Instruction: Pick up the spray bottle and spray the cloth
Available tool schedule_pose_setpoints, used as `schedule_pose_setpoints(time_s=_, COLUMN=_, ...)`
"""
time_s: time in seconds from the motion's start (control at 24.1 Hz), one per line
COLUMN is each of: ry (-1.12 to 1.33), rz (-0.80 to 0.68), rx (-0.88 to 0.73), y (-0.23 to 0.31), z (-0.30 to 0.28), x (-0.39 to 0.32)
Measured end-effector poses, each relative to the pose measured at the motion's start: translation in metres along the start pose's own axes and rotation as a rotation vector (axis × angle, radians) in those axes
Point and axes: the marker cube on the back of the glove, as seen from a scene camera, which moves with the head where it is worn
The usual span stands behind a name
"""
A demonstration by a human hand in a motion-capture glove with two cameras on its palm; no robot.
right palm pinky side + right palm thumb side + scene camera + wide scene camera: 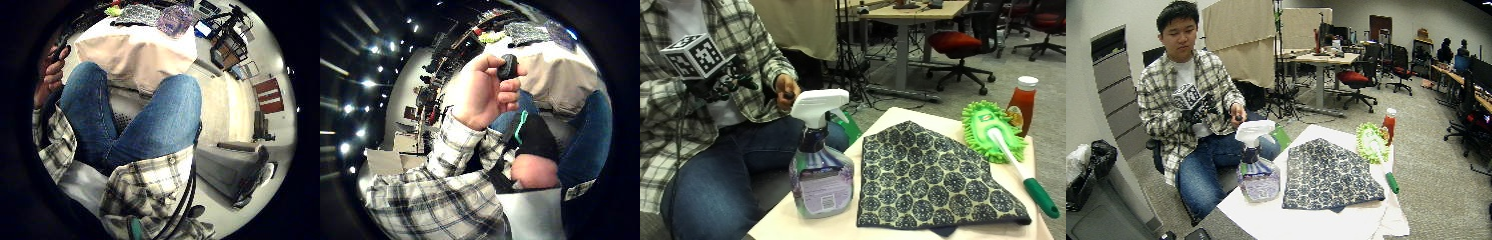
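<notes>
Seated at lower left of the outside view behind the table (906,117): a person in a plaid shirt and blue jeans. Gloved right hand (712,86) raised at chest height in the upper left of that frame, well apart from everything on the table; fingers hidden behind gear, so cannot tell whether spread or curled. Bare left hand (784,91) held up just right of it, curled round a small black object (508,66), seen close in the thumb side palm view. On the table's near left corner, lower centre of the outside frame: the spray bottle (818,165), upright, white trigger head on top, clear body with a purple label. Just beside it to the right, spread flat over the middle of the table: the patterned dark-blue cloth (927,177). At the right of the frame: a green microfibre duster (994,131) with its green-tipped handle running toward the lower right corner, and an orange-red sauce bottle (1021,106) with a white cap standing behind it. In the little finger side palm view, jeans-clad knees filling the centre, table edge beyond them.
</notes>
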Motion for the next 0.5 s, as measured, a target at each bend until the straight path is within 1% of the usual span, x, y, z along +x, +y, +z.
schedule_pose_setpoints(time_s=0.29, ry=-0.010, rz=0.016, rx=-0.009, y=-0.015, z=-0.007, x=0.011)
schedule_pose_setpoints(time_s=0.5, ry=-0.019, rz=0.054, rx=0.019, y=-0.028, z=-0.011, x=0.022)
